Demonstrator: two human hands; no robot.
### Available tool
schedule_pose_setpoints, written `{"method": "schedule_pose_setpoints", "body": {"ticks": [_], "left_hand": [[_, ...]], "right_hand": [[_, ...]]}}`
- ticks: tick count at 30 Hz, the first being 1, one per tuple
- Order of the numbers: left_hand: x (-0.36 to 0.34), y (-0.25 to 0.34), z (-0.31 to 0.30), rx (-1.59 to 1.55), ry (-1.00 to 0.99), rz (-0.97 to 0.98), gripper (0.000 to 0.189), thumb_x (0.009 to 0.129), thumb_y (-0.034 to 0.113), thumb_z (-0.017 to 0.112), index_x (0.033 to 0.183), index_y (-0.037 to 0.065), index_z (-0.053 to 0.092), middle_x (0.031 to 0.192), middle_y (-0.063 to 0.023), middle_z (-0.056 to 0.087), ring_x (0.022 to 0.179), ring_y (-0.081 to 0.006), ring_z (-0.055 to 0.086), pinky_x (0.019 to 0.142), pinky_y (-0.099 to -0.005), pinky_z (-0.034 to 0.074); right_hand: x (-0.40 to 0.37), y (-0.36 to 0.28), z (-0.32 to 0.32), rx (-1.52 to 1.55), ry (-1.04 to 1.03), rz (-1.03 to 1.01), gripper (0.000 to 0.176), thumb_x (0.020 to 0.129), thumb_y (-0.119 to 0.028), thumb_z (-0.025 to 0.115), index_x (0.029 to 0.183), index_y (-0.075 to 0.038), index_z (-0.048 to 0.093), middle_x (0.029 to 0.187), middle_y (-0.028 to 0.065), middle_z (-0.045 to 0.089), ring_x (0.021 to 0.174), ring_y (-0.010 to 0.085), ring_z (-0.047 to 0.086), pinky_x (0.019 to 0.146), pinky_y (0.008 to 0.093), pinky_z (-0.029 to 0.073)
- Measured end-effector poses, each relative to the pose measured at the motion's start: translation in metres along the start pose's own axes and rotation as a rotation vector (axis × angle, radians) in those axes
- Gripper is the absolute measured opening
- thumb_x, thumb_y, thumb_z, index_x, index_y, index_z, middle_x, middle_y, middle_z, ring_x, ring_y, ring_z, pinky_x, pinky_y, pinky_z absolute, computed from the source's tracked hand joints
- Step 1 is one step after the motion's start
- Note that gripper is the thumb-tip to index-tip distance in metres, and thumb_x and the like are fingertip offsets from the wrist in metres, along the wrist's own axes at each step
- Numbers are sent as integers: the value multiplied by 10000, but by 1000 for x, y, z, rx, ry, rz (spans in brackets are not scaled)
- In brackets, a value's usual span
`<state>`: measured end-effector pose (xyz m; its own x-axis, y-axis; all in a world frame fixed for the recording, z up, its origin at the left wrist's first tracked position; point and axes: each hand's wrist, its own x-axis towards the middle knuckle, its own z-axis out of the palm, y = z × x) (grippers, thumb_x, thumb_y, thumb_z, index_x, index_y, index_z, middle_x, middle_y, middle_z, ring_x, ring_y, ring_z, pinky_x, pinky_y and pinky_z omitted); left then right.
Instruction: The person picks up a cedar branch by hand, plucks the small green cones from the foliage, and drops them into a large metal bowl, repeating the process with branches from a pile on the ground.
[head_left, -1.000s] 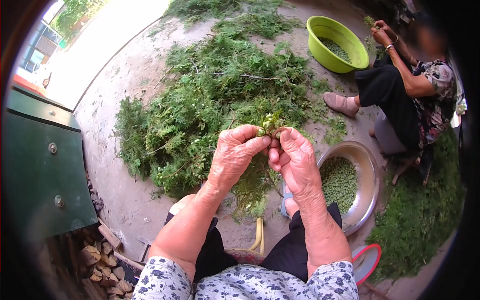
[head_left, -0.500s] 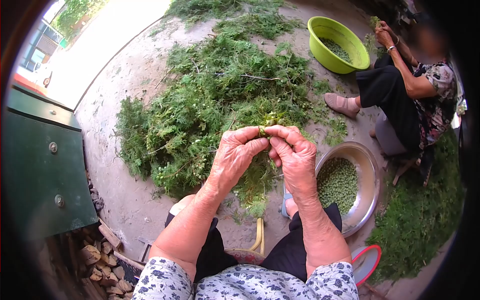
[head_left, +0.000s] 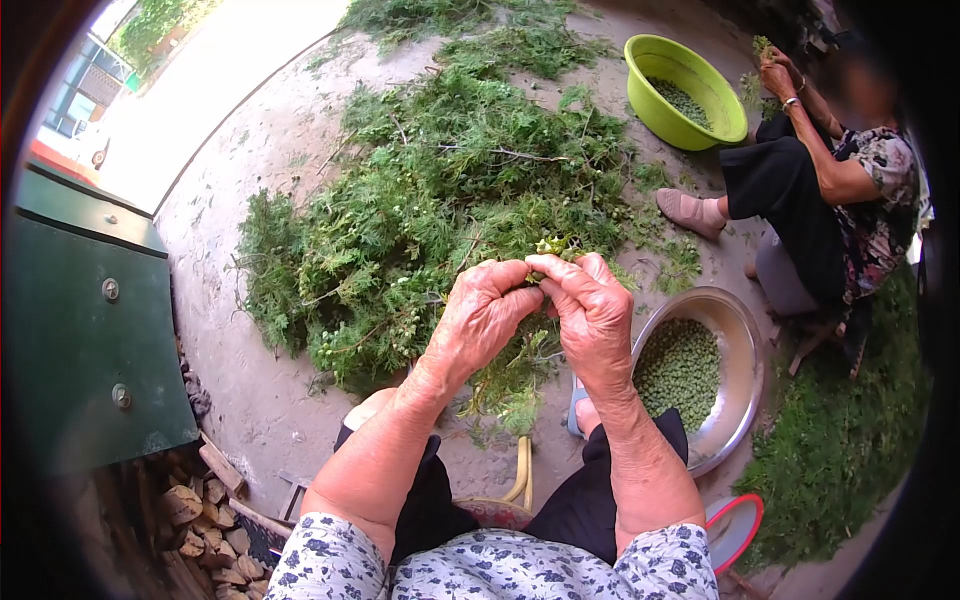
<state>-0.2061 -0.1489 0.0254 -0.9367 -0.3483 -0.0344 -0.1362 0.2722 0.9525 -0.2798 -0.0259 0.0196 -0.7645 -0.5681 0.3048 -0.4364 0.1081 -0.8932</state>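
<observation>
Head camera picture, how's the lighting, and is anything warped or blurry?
Head view: heavy fisheye bending, black vignette at the edges; sunlit ground top left blown out; left hand, right hand and green leafy sprig sharp in even shade.

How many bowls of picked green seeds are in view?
2. A steel bowl on the ground by the wearer's right hand; a lime-green basin at the top, beside the seated co-worker. None looks hidden.

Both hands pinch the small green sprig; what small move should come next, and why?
Probably the right hand plucks a bud off the small green sprig, pinned by the left hand; the round steel bowl of green buds lies to its right.
</observation>
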Motion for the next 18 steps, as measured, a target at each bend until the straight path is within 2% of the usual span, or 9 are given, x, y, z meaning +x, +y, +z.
{"method": "schedule_pose_setpoints", "body": {"ticks": [2,4,5,7,9,11,12,14,18], "left_hand": [[1,2,0,-149,-2,-38,171,768,107,604,872,-27,619,652,-31,581,626,-88,496,602,-254,412],[2,3,1,-336,14,-44,160,767,109,560,796,-39,616,665,-61,609,616,-95,527,586,-256,419],[2,2,0,-337,15,-44,160,767,109,560,796,-39,616,665,-61,609,616,-95,527,586,-256,419],[2,0,-2,-396,58,-107,160,768,106,555,789,-41,613,644,-50,583,611,-105,514,585,-259,418],[3,-2,-3,-401,63,-105,167,766,119,554,771,-41,604,629,-34,560,609,-102,498,583,-259,415],[3,-6,-2,-218,101,164,182,765,153,582,729,-25,596,622,-18,541,608,-86,473,559,-258,388],[3,-4,-1,-219,102,165,182,765,153,582,729,-25,596,622,-18,541,608,-86,473,559,-258,388],[2,1,1,-453,166,-183,199,777,170,612,673,3,577,605,-1,531,580,-59,446,518,-238,350],[3,-6,4,-423,193,-200,242,783,198,639,631,29,557,574,21,518,534,-42,413,471,-223,305]], "right_hand": [[-2,-3,2,86,9,37,225,792,38,599,979,-65,669,746,30,542,629,92,553,517,213,439],[-3,-10,4,302,35,267,170,816,14,593,964,-39,658,739,19,552,595,84,543,488,198,432],[-3,-7,4,302,34,266,170,816,14,593,964,-39,658,739,19,552,595,84,543,488,198,432],[-2,2,2,771,1,497,136,840,-1,578,960,-13,641,755,24,561,580,76,539,475,189,430],[-2,2,-1,791,-30,478,130,858,-28,563,976,10,602,789,54,576,602,86,555,472,208,440],[0,1,-5,1100,-72,536,152,862,-57,558,1000,4,557,816,71,587,626,116,576,486,243,457],[1,0,-8,1182,-74,548,147,866,-87,551,984,-8,514,830,87,595,644,147,589,493,274,463],[2,-3,-10,1246,-46,557,134,868,-97,553,962,-13,507,833,92,595,643,154,589,492,281,461],[0,2,-10,1239,26,576,130,875,-141,576,883,-37,498,805,80,591,601,122,567,454,238,426]]}}
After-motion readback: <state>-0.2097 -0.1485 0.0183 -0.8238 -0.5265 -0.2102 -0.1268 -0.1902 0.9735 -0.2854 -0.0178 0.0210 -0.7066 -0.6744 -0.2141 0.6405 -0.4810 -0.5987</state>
